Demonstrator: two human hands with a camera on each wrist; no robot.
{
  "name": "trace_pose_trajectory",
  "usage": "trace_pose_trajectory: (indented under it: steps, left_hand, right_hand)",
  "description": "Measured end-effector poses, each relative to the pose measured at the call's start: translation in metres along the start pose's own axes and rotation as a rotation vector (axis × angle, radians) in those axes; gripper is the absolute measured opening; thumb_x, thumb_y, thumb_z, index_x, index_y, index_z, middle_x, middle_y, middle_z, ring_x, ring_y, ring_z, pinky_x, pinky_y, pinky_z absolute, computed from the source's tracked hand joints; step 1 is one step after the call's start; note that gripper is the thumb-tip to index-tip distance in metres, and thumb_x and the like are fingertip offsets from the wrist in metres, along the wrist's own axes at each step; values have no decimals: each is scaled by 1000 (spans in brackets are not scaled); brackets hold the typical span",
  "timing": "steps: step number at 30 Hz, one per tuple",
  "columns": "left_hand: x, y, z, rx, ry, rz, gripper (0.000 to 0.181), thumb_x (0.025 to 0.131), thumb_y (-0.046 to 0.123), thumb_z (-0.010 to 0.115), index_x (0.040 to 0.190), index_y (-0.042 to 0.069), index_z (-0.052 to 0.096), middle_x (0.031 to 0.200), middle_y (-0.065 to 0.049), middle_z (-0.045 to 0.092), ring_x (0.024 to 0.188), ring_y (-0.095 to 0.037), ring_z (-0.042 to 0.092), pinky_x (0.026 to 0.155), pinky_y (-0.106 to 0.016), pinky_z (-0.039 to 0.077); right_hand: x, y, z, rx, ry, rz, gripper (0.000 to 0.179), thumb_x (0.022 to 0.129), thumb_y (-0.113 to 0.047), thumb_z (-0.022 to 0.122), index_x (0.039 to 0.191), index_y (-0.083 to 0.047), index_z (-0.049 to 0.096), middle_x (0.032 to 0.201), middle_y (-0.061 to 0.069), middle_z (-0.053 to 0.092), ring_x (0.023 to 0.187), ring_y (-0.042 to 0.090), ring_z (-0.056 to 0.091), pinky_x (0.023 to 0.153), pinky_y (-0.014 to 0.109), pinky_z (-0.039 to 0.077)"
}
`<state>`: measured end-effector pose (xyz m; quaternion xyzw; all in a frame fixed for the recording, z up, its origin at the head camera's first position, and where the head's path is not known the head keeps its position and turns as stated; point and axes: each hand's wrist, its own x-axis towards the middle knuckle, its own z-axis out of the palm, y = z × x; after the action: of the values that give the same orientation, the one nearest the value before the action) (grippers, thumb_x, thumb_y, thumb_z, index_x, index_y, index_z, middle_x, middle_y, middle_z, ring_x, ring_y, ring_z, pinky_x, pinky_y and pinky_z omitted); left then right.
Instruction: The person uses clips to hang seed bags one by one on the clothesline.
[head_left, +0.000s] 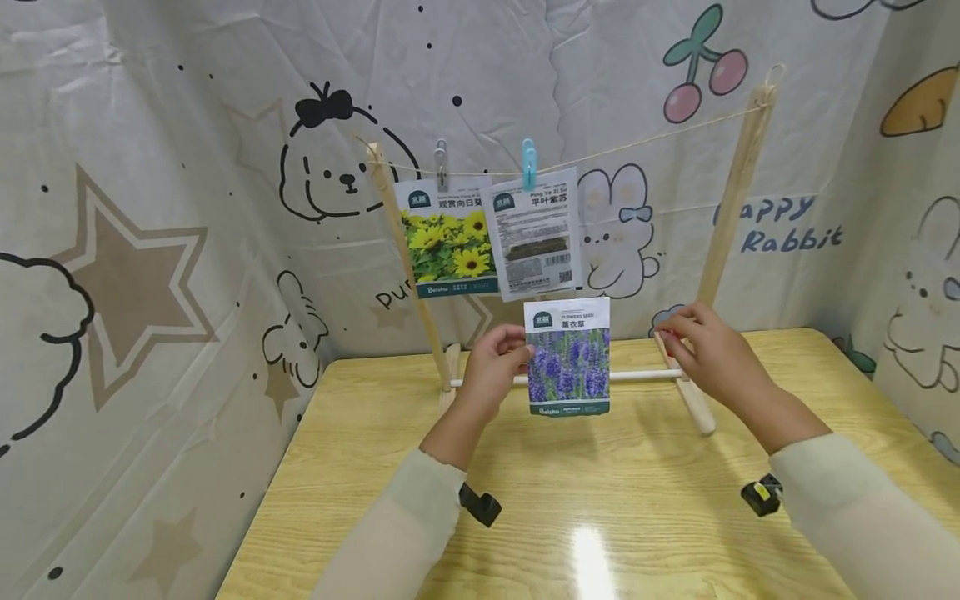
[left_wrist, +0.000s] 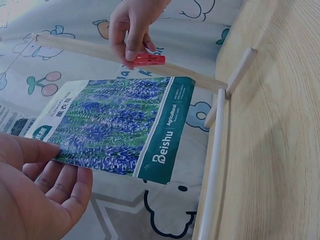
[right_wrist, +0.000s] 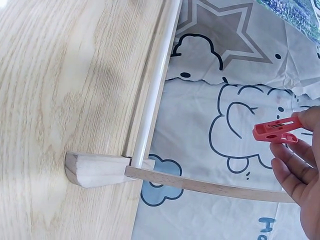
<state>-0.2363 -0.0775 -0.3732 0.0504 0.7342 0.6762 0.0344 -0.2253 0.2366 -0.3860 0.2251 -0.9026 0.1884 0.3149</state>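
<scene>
My left hand [head_left: 495,364] pinches the left edge of a seed packet [head_left: 568,358] with purple lavender on it, held up below the string. A red clothespin [right_wrist: 276,130] is between the thumb and fingers of my right hand [head_left: 701,346], near the right post; in the head view it is mostly hidden. Two more packets hang from the string [head_left: 637,152]: a yellow sunflower packet [head_left: 450,242] under a grey clothespin [head_left: 441,162], and a packet with its printed back showing [head_left: 534,237] under a blue clothespin [head_left: 529,162]. The lavender packet touches neither clothespin.
The wooden frame has a left post [head_left: 408,250], a taller-looking right post [head_left: 735,196] and a white crossbar [head_left: 645,375] low between them. It stands on a wood-grain table [head_left: 525,492]. Behind hangs a printed cloth [head_left: 225,108] with cartoon animals.
</scene>
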Motion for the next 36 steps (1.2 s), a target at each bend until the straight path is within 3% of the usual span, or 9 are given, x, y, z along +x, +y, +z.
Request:
trace_pose_trajectory:
  steps: [5,12,22,36]
  left_hand:
    - [1,3,2,-23,-7,3,24,98,7,64,122,6,64,100,-1,62,91,-13,63,94,-42,57]
    - [3,6,4,-22,-10,13,23,98,7,63,121,6,64,101,-3,63,92,-13,63,89,-34,58]
    - [5,11,6,-18,-21,33,26,98,7,63,124,5,62,105,-5,63,94,-14,62,97,-43,56]
    - [10,15,9,12,-28,63,25,96,4,66,121,4,63,101,-4,61,91,-14,61,88,-34,57]
  right_hand:
    - [2,-2,-4,-6,-16,-1,13,90,-2,72,102,-5,72,104,14,57,85,28,62,67,47,55]
    - [7,-3,-9,-7,-14,-15,13,89,-1,72,101,-4,71,105,16,59,85,30,64,68,48,56]
    - [16,-4,-18,-11,-33,-15,12,91,-2,71,104,-4,71,108,16,59,86,29,64,68,47,56]
    - [28,-8,-34,75,-89,157,17,101,-11,60,113,-4,70,116,15,58,91,33,64,77,53,58]
